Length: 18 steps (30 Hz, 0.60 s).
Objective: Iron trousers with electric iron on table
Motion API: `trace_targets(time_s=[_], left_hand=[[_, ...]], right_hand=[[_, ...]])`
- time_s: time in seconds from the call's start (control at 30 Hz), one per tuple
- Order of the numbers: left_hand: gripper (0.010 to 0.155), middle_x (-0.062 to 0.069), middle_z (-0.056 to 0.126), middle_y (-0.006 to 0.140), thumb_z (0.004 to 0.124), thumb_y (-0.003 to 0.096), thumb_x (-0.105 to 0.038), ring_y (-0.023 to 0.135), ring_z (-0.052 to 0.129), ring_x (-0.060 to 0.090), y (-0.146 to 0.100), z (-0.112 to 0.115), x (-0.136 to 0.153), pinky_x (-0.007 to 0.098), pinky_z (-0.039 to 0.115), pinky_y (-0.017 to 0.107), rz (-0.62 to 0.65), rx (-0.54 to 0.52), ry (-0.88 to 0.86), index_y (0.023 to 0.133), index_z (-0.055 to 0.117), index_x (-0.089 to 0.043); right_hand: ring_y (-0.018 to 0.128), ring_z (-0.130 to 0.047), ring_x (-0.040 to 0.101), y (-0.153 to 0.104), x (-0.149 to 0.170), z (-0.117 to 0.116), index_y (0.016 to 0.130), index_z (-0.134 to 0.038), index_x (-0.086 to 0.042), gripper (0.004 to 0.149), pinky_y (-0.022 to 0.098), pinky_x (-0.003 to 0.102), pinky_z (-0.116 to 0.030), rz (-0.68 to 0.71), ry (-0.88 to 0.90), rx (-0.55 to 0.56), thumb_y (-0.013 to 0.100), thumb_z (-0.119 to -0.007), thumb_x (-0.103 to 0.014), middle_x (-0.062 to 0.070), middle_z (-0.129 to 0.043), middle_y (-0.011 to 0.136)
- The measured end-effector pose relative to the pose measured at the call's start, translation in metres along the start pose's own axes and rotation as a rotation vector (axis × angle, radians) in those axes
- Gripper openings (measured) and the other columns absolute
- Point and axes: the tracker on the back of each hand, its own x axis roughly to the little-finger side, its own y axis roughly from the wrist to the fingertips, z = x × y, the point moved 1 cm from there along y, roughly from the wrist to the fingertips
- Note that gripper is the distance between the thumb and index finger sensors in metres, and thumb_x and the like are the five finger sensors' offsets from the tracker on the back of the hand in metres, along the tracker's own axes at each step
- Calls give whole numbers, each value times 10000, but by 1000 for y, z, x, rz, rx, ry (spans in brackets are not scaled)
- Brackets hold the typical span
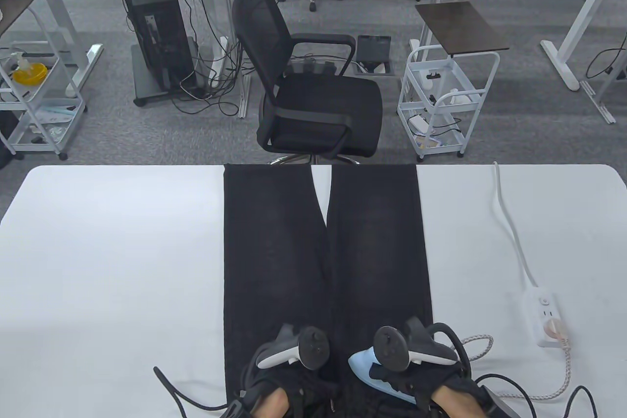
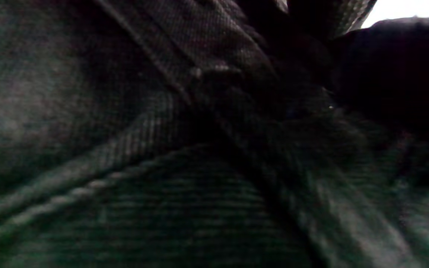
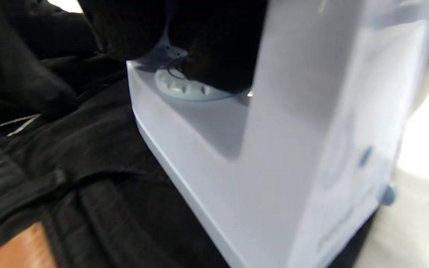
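Note:
Black trousers [image 1: 323, 251] lie flat on the white table [image 1: 112, 261], legs pointing away from me and the waist at the near edge. My left hand [image 1: 286, 381] rests low on the waist part. The left wrist view is filled by dark fabric and seams [image 2: 155, 156] seen very close. My right hand [image 1: 416, 379] grips the handle of a light blue electric iron [image 1: 365, 368], which sits on the right leg near the waist. In the right wrist view the gloved fingers [image 3: 207, 56] curl round the handle above the iron's body [image 3: 274, 156].
A white power strip [image 1: 546, 315] lies at the right of the table, with its white cable [image 1: 509, 227] running to the far edge. A braided cord [image 1: 563, 379] loops from it towards the iron. A black office chair [image 1: 313, 99] stands beyond the far edge.

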Motion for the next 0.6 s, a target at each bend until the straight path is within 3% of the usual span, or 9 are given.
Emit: trace_targets(time_s=[0.07,0.27,0.47,0.53,0.6], left_hand=[[1115,349,-208,1070,718,627,-601,897,-181,621,1,0,-1,827,78,568,-3,24,5,1105,-119,-39],[1115,359,-240,1048,707,640,-596,878,-206,631,3,0,-3,836,64,560,-5,53,9,1091,-155,-52],[1109,368,-249,1038,690,644,-595,869,-215,638,3,1,-4,840,60,553,2,63,17,1081,-168,-45],[1109,370,-249,1036,690,644,-592,867,-216,641,3,1,-4,840,60,552,2,64,16,1080,-169,-42],[1105,369,-244,1040,687,644,-593,870,-212,641,3,1,-4,839,64,554,2,60,18,1081,-165,-41]], right_hand=[[375,-979,76,12,-1,3,973,-607,-52,637,364,444,-886,-30,-64,87,554,-757,-508,-46,-885,635],[344,-976,63,55,22,22,954,-621,-65,634,345,433,-894,-134,-86,165,539,-764,-521,-63,-888,604],[341,-976,72,108,68,45,958,-627,-65,635,340,444,-891,-324,-1,130,535,-758,-520,-56,-892,602],[336,-975,66,120,85,51,955,-628,-68,637,335,443,-895,-415,-24,181,529,-753,-525,-63,-893,597],[339,-973,74,129,99,54,958,-626,-65,638,338,448,-888,-482,35,161,534,-757,-523,-54,-892,600]])
